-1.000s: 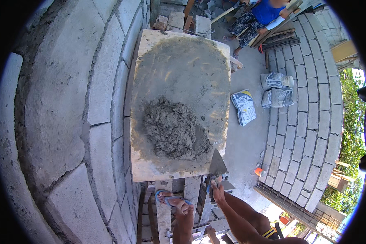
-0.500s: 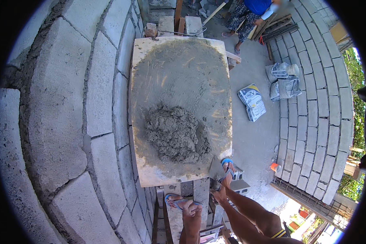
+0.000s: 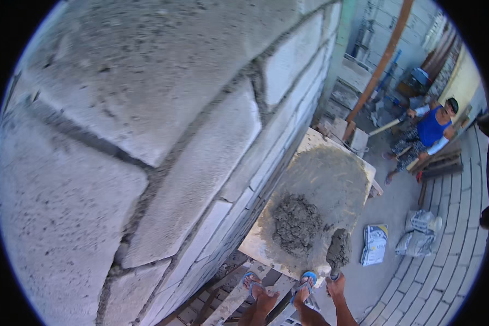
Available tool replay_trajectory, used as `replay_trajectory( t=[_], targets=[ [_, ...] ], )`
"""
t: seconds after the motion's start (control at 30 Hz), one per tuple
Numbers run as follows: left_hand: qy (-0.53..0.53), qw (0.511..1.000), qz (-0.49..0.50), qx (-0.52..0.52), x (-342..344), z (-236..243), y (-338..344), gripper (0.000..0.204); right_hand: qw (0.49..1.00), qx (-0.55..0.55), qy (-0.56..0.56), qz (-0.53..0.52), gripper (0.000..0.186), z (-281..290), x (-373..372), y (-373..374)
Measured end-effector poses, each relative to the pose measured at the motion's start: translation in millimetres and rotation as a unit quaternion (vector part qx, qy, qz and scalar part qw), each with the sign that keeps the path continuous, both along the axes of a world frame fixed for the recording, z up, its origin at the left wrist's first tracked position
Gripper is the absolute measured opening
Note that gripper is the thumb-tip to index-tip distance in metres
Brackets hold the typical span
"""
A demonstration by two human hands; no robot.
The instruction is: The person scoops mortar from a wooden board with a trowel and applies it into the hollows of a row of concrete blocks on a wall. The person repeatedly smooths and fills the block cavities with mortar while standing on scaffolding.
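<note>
Two bare hands, head view: right hand (image 3: 336,284) closed around the handle of a trowel (image 3: 335,273), its blade laden with wet mortar (image 3: 339,247), seen at the lower right edge of a pale board (image 3: 254,243). Mortar heap (image 3: 297,225) sits on the board, left of the trowel. Left hand (image 3: 266,301) hangs beside the left foot (image 3: 252,281); cannot tell whether its fingers are open or closed.

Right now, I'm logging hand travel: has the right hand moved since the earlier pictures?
Yes, rightward: the right hand, earlier left of the board's near-right corner, now appears to that corner's right.
</note>
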State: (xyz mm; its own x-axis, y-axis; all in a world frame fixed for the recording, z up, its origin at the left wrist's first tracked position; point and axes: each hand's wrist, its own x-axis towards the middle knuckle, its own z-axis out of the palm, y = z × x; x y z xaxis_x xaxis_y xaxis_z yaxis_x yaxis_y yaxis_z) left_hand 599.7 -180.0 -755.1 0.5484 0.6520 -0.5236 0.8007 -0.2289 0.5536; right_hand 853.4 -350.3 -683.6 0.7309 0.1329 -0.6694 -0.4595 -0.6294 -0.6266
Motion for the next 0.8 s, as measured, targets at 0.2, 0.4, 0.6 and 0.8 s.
replay_trajectory(
  t=[0.2,0.4,0.6,0.8],
  targets=[
    [-0.093,0.99,0.103,0.032,-32,147,8,0.032,0.956,-0.031,0.088,0.279,0.05,176,40,29],
    [-0.117,0.929,0.35,0.03,-143,236,16,0.036,0.846,-0.09,0.078,0.52,0.054,247,28,61],
    [0.113,0.965,0.217,-0.095,-246,246,-109,0.037,0.793,-0.092,0.031,0.601,0.057,367,31,45],
    [-0.033,0.976,0.207,-0.065,-227,319,-113,0.068,0.77,0.046,0.029,0.636,0.045,525,-51,133]
  ],
)
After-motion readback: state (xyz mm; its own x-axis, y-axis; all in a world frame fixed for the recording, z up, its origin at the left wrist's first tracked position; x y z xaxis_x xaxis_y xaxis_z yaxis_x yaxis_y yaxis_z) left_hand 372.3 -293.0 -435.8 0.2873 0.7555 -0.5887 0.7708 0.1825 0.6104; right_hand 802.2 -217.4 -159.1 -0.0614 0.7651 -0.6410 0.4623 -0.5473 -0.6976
